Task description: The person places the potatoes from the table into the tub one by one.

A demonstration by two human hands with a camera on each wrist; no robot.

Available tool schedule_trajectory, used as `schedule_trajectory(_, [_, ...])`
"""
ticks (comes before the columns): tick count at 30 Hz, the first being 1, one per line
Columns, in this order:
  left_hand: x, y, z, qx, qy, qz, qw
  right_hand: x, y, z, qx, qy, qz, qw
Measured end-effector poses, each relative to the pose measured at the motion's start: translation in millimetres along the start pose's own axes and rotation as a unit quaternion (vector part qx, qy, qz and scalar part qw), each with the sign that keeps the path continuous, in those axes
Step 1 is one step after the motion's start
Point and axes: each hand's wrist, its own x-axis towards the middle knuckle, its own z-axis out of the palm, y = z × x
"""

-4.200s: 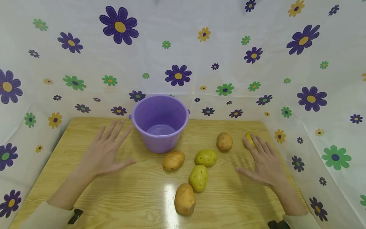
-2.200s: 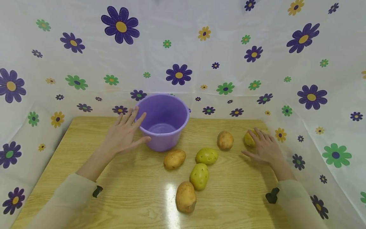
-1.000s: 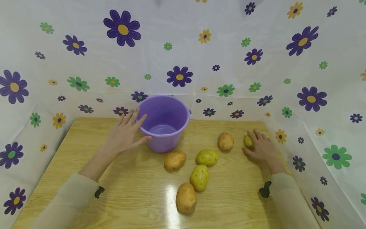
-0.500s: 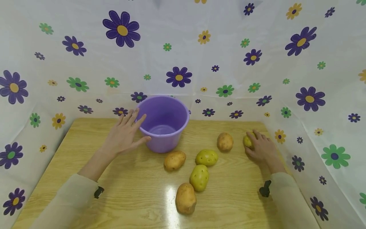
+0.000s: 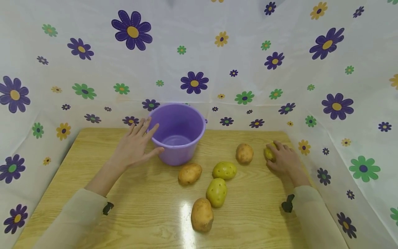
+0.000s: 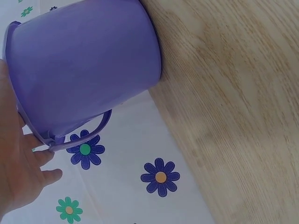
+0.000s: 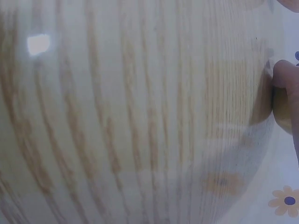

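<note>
Right hand [image 5: 284,159], what's new?

"It has come down, fingers curled, gripping the far-right yellow-green potato [image 5: 269,153], which seems to rest on the surface [image 5: 255,200]. I'd call it secured but not lifted."

"And the left hand [image 5: 132,148]?"

"Moved in too: fingers spread, touching the left rim of the purple bucket [image 5: 177,157], probably steadying it. Behind hangs flowered cloth [image 5: 205,57]."

Shows plain purple on bucket [image 5: 178,152], yellow-green and brown on potatoes [image 5: 224,170], woodgrain on worktop [image 5: 149,207], multicoloured flowers [image 5: 194,83] on white cloth [image 5: 199,33].
</note>
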Motion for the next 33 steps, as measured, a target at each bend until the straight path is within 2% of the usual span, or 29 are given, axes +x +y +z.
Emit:
schedule_trajectory(20, [-0.5, 1.0, 2.0, -0.003, 0.012, 0.002, 0.9999, -2.0, -2.2, 3.3, 0.006, 0.023, -0.003, 1.0])
schedule_trajectory(33, [0.8, 1.4, 2.6, -0.009, 0.015, -0.003, 0.9998, 1.9, -1.1, 5.1, 0.031, 0.013, 0.018, 0.999])
